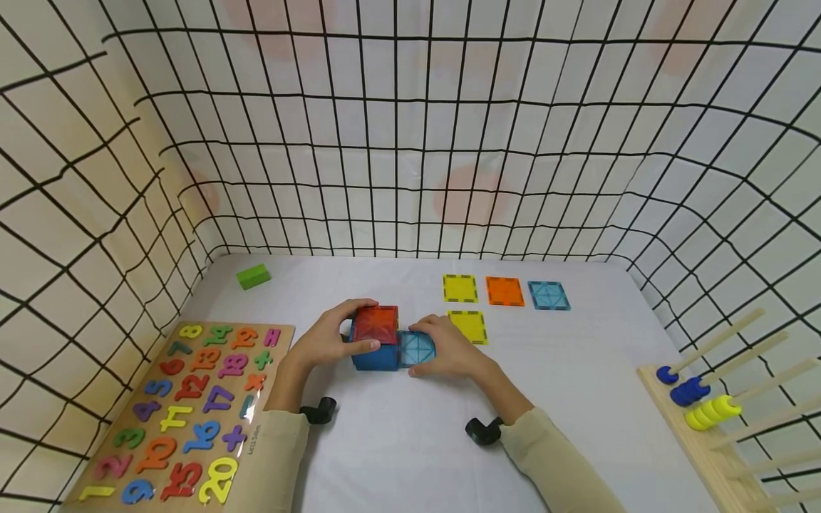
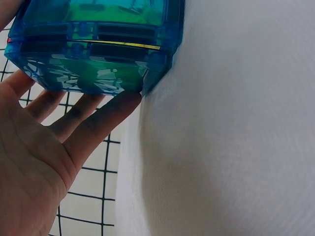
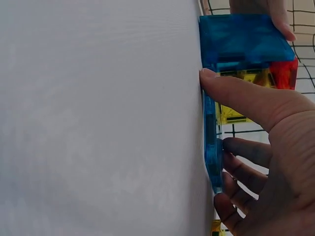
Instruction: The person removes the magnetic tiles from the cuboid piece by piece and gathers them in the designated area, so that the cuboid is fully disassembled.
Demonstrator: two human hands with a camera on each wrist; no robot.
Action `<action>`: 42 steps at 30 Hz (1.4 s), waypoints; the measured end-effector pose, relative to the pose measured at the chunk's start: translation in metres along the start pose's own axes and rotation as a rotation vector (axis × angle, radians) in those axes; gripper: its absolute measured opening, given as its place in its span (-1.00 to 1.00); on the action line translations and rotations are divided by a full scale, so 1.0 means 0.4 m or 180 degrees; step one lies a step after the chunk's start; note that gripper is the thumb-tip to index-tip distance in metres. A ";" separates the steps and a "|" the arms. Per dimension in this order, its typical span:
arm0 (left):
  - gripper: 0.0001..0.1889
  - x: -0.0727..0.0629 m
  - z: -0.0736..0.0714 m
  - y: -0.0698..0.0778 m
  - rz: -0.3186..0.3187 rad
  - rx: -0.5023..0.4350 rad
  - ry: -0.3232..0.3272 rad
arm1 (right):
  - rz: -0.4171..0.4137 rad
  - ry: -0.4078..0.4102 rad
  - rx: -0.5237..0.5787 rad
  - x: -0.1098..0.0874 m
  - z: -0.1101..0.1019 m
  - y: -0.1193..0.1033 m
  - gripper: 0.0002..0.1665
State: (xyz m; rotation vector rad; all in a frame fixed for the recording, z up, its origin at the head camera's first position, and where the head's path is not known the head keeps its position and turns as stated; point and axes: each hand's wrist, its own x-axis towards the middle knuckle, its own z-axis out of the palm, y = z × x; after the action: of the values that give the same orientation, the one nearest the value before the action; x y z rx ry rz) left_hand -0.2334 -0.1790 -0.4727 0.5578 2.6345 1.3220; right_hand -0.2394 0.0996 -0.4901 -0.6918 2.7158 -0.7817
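Observation:
A box of magnetic tiles (image 1: 377, 356) has a red top and blue sides; a yellow side (image 3: 246, 77) shows in the right wrist view. My left hand (image 1: 326, 338) grips it from the left, thumb across the front and fingers round the back. Flat on the cloth, right against the box's right side, lies a light blue square magnetic tile (image 1: 415, 349). My right hand (image 1: 449, 347) holds that tile (image 3: 210, 132) by its edges, thumb at the near edge and fingers along the far one. Just behind this hand is a yellow tile (image 1: 471, 328).
Farther back lie a yellow tile (image 1: 460, 288), an orange tile (image 1: 504, 291) and a blue tile (image 1: 549, 295). A green block (image 1: 253, 276) is at back left. A number board (image 1: 256, 420) flanks the left arm; a wooden peg stand (image 1: 699, 456) is far right. Black wire mesh (image 1: 398, 149) encloses the table.

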 end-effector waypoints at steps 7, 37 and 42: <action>-0.19 0.000 0.000 0.001 0.0013 -0.0028 -0.0014 | 0.0048 0.0012 -0.0076 0.006 0.005 -0.004 -0.08; -0.18 -0.004 0.005 0.001 -0.0097 -0.0050 -0.0001 | 0.0178 0.0338 0.0276 -0.017 -0.024 0.010 -0.18; -0.18 -0.002 0.006 0.002 -0.0138 -0.0046 0.0005 | 0.0141 0.0405 0.0409 -0.042 -0.046 0.028 -0.16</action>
State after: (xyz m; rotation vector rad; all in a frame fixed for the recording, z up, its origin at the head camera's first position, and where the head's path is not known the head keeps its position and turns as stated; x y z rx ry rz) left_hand -0.2320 -0.1770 -0.4736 0.4950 2.6207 1.3285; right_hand -0.2354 0.1246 -0.4795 -0.5700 2.7519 -1.0113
